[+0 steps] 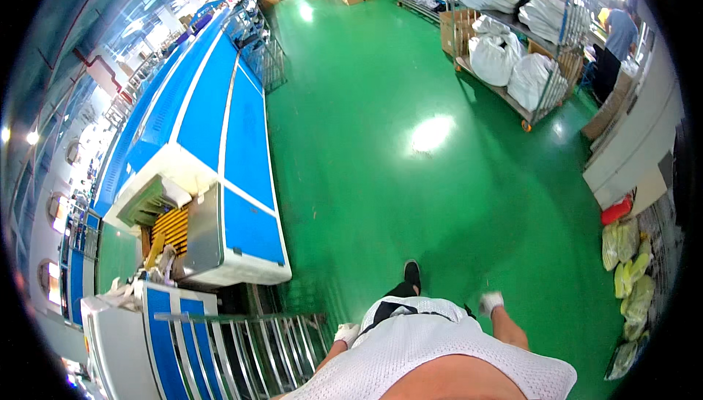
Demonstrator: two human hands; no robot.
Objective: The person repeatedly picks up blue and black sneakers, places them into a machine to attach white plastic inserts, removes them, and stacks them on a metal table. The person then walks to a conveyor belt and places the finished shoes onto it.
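My left hand [346,334] wears a white glove and hangs at my left side, close to the end of a metal roller rack [249,352]. Whether it touches the rack I cannot tell. My right hand [491,302], also in a white glove, is held out from my right side over the green floor [359,180]. The fingers of both hands are too small and blurred to make out, and no held object shows. My white mesh shirt [432,338] and one dark shoe [412,274] are below.
A long blue and white machine [245,217] with yellow rollers [172,228] runs along the left. At the far right stands a wheeled cart [501,92] loaded with white sacks [494,56]. A person [621,37] is beyond it. Yellowish bundles [622,246] lie along the right wall.
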